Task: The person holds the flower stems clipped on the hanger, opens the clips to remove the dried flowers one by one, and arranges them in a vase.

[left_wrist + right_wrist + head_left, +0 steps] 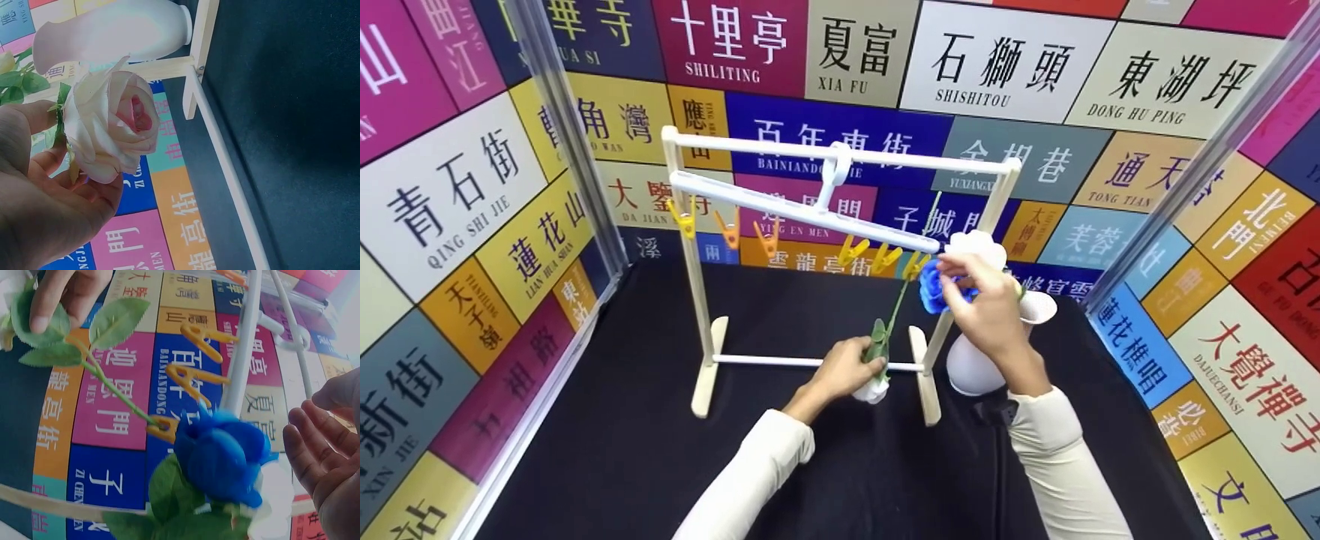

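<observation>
My left hand pinches a white rose just behind its bloom, which hangs head down. Close up in the left wrist view, the rose has cream petals and a pink centre. Its green stem runs up to the last yellow clip on the right of a white hanger, between that clip's jaws. Up by the hanger's right end is my right hand, fingers loosely bent and holding nothing in the right wrist view. A blue rose stands between that hand and the clip.
A wooden rack carries the hanger from its top bar. Several other yellow and orange clips hang along it. Right of the rack stands a white vase, with a white flower above it. Sign-printed panels surround the black table.
</observation>
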Demonstrator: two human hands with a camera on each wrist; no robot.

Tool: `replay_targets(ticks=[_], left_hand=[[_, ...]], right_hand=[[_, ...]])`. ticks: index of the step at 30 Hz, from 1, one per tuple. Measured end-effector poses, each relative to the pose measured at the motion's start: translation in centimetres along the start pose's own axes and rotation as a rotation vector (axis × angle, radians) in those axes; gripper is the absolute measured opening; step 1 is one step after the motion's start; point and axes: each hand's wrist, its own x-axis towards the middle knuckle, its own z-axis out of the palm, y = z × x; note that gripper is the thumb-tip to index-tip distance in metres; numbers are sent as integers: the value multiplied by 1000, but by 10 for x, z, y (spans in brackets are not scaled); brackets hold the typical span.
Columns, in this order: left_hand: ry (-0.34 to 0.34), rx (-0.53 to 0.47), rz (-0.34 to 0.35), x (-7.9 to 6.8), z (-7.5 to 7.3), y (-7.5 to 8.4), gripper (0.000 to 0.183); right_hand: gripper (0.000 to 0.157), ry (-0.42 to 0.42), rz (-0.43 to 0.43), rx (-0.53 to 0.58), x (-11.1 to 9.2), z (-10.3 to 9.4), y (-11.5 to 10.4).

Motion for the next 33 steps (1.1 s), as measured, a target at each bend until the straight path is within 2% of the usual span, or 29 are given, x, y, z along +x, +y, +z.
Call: replay_targets(ticks=[7,15,21,33], left_hand=[[3,1,0,-1,-2,1,13],[0,-1,-9,-1,-4,1,12],[-2,4,-6,-2,-5,0,11],[12,14,-9,-3,-7,-1,9]], right_hand=[[24,-51,2,24,-1,17,-6],[26,-99,54,53,-16,40,26],[25,-158,115,68,-32,53,31],[23,-36,285,35,-72,81,42]])
